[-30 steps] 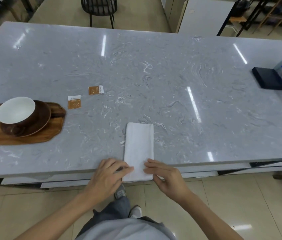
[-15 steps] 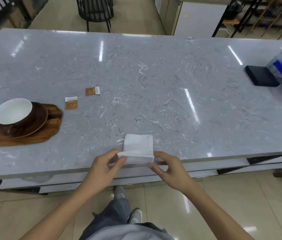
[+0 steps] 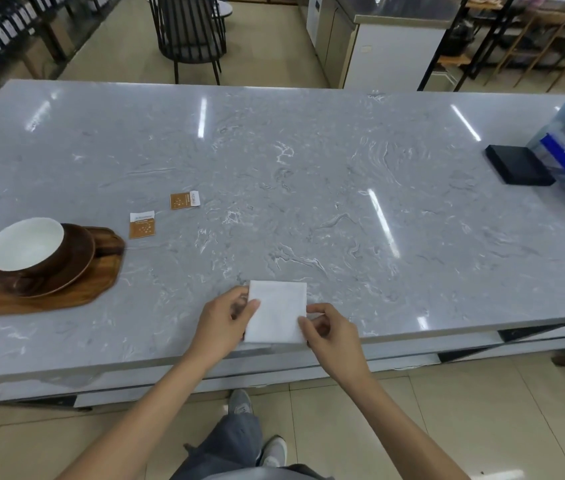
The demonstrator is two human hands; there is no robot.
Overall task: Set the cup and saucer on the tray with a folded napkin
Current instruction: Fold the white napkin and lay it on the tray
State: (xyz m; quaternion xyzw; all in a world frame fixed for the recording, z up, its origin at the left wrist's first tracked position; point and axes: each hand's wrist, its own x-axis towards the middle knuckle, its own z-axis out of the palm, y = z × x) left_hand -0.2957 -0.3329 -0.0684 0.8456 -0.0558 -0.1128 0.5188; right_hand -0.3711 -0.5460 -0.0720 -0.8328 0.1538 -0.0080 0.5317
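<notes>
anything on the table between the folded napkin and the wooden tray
Nothing: the head view shows bare grey marble table between the white folded napkin and the brown wooden tray.

I see bright, even overhead light; long white glare streaks cross the table [image 3: 308,174]. Shadows on it are faint. Its edges bow from wide-angle distortion.

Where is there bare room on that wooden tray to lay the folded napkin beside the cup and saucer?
The tray has a bare strip along its near edge, in front of the saucer, and a smaller patch at its right end. The cup and saucer crowd the rest. Both hands, left and right, hold the napkin.
</notes>
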